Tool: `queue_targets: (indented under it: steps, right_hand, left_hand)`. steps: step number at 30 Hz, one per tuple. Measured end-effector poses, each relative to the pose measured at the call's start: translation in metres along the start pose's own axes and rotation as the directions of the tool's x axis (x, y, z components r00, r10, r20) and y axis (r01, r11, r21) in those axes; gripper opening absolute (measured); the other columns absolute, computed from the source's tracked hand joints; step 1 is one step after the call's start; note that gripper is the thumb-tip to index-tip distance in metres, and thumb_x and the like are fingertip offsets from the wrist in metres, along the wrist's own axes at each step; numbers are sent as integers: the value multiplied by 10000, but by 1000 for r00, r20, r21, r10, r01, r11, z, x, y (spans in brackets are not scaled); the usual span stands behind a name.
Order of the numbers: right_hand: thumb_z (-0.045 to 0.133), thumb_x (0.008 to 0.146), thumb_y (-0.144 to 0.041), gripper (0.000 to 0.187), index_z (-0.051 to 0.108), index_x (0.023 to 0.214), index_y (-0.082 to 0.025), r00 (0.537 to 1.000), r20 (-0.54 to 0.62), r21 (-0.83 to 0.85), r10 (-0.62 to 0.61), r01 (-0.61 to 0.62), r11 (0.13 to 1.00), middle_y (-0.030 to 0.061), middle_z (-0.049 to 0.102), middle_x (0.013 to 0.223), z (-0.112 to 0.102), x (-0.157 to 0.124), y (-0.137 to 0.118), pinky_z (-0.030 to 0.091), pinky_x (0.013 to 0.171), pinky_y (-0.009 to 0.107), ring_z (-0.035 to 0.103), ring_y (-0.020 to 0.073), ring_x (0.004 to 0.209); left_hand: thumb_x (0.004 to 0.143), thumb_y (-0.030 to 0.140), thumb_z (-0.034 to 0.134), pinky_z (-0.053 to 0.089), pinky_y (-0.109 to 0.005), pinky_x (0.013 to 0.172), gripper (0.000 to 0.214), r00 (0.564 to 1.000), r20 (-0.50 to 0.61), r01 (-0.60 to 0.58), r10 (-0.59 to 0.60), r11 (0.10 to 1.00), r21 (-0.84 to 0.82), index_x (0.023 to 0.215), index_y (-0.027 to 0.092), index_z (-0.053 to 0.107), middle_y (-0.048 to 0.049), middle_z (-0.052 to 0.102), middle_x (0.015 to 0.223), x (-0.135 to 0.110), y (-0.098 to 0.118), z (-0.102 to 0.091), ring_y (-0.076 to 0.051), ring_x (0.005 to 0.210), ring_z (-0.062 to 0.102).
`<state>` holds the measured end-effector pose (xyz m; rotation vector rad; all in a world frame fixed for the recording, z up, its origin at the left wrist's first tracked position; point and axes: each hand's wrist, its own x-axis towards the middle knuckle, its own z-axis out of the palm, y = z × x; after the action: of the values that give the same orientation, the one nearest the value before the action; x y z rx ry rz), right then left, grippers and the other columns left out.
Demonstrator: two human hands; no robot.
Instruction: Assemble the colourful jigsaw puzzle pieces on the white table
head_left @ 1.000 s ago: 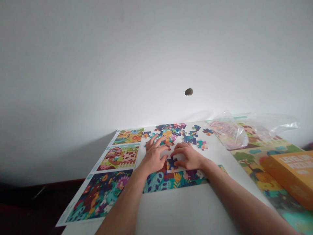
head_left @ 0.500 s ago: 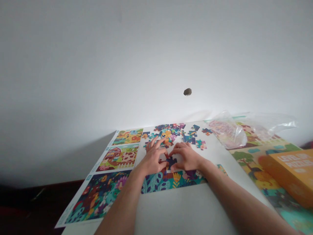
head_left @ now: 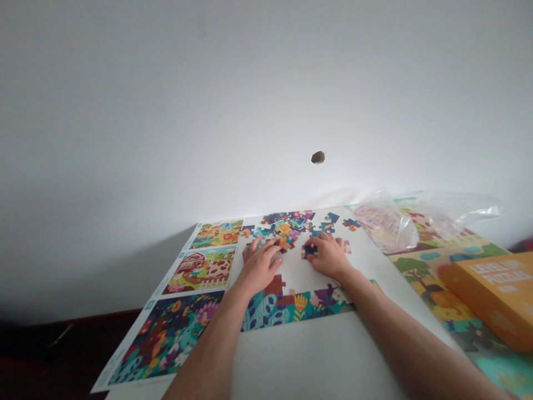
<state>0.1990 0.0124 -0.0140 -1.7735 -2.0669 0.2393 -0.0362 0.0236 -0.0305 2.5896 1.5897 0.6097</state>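
Pinching a dark piece [head_left: 307,251] between thumb and fingers, the right hand [head_left: 327,256] is working at the loose pile's [head_left: 297,223] near side; whether the piece is touching the table [head_left: 291,366] cannot be told. The left hand [head_left: 260,269] is lying wide, fingers fanning at the pile's edge, contact unclear; a careless sweep there could be flipping or scattering pieces. Nearer the camera, the joined strip [head_left: 270,311] is lying flat, the right forearm [head_left: 387,311] crossing above its right end; a dipping arm could be pulling that end apart. Similar dark shades are recurring in the pile, so a slipping pinch could be losing the piece among lookalikes. Farther out, a picture sheet [head_left: 166,333] is lying left, a clear bag [head_left: 385,222] and orange box [head_left: 495,289] right.
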Motion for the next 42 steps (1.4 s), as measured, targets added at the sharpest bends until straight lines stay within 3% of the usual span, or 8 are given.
queue_targets:
  steps: [5,11,16,20,28,31,35,42]
  right_hand:
    - [576,815,-212,297,691,1077,-291,982,-113,-63,152,-160,985,98,582,1041,4,2,4,344,877,447,512,285,1020]
    - [509,860,-205,318,671,1127,-267,990,-136,-33,43,-48,998,108,589,1182,1,0,-6,365,902,445,490,289,1090]
    - [517,868,-280,490,507,1357,-312,980,6,-13,-200,200,980,31,389,1496,3,-3,-16,289,1031,537,309,316,1335]
    - [469,921,-352,532,381,1446,-347,938,163,22,-306,307,952,-5,346,1533,7,-5,-20,119,1079,659,152,337,1426]
    - [476,951,-389,265,728,958,-306,992,-4,16,-127,128,992,23,648,1236,4,-1,-18,89,1057,666,394,326,1278]
    - [497,940,-366,282,733,836,-252,991,-69,26,-111,113,993,57,683,1133,5,0,-18,173,1064,585,473,288,1176]
    - [521,909,-310,213,719,980,-272,985,-103,28,-137,140,990,55,627,1231,7,-2,-19,222,1070,520,458,264,1207]
    - [485,877,-246,385,574,1252,-252,993,-2,-89,-121,120,989,99,490,1400,7,14,-24,274,1048,559,388,301,1296]
  left_hand:
    - [882,357,526,268,-548,1109,365,1000,13,26,-26,1000,-12,1237,315,603,11,525,1417,1,5,-4,-321,1365,309]
    - [919,308,443,344,-519,1054,352,963,-123,245,-238,968,45,1234,250,588,-65,596,1318,3,5,-6,-294,1274,440]
    - [912,236,435,399,-426,1038,363,994,-44,100,-101,995,-26,1248,241,574,-51,618,1289,3,6,-4,-229,1216,516]
    - [895,210,463,383,-401,1071,385,999,-30,-15,13,997,-72,1260,259,575,-29,600,1321,2,7,-2,-214,1254,492]
    - [885,427,506,325,-619,1038,428,951,-104,300,-291,950,81,1268,246,571,-95,504,1422,5,0,-1,-367,1341,357]
    - [895,466,485,285,-643,1049,452,953,-64,301,-296,950,83,1291,257,544,-103,485,1438,5,-1,0,-357,1339,361]
    - [895,487,485,292,-600,1063,451,965,-48,262,-259,962,78,1283,264,546,-92,498,1418,3,1,-1,-328,1315,391]
    - [897,489,471,311,-606,1037,467,967,-51,253,-249,960,121,1295,255,539,-113,491,1410,3,3,-3,-335,1287,406]
